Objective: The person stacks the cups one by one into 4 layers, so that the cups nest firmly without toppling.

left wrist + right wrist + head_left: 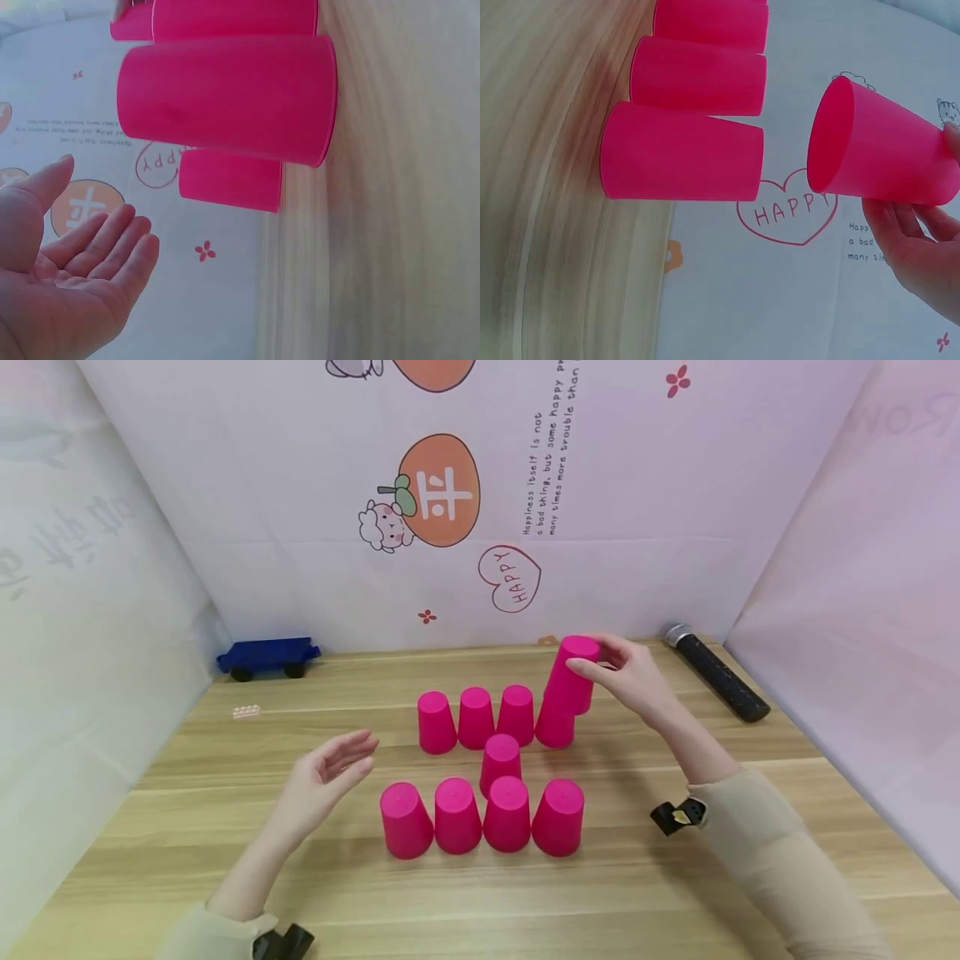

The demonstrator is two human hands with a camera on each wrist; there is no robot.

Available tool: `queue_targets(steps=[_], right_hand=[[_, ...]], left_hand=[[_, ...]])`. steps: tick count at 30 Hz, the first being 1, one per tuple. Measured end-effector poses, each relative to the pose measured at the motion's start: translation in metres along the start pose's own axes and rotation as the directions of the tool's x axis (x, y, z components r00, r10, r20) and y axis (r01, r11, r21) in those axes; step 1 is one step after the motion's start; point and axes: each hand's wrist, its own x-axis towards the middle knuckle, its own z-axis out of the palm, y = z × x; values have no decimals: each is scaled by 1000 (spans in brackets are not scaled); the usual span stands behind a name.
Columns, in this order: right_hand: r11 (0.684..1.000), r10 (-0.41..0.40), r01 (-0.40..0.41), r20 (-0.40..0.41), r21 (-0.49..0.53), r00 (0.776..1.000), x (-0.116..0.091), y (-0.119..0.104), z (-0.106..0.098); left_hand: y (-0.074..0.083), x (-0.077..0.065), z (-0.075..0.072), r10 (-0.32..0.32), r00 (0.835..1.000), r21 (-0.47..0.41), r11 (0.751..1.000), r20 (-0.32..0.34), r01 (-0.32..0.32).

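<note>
A bright pink plastic cup [573, 672] is up off the table, pinched between the thumb and fingers of my right hand [628, 677]. In the right wrist view this cup [885, 146] hangs mouth-down, apart from the standing cups. Below it, the rightmost cup [556, 727] of the back row is partly hidden in the head view. Several upside-down pink cups form that back row [476, 718] and a front row [457, 817]. One cup [500, 764] stands between the rows. My left hand [322, 777] hovers left of the cups, fingers relaxed, holding nothing.
A black microphone [716, 672] lies at the back right. At the back left stands a blue toy wagon [268, 657] with black wheels, near a small patterned piece [246, 712]. White printed cloth [300, 527] walls enclose the wooden table [420, 910].
</note>
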Motion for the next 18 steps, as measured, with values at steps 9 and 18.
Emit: queue_targets(steps=[9,18], right_hand=[[999,-49,49,-9,20,999,23,8,23],[999,-43,43,-10,33,999,29,10,35]], left_hand=[[10,-27,13,-27,1000,-35,999,-14,27],[5,-32,29,-42,997,18,999,59,41]])
